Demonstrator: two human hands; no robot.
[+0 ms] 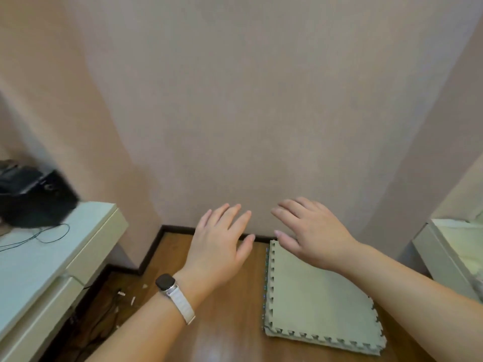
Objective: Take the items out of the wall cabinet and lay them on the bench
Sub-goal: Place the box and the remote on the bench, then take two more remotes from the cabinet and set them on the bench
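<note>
The left hand and right hand are held out, fingers spread, nothing grasped; no cabinet is seen, so nothing is judged done.

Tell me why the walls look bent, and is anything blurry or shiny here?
Head view: the wide-angle lens bows the edges of the wall; the black object on the white desk at left is smeared by blur; a pale glare patch sits on the wooden floor near the bottom; the open left hand and right hand look fairly sharp; light is soft, without hard shadows.
</note>
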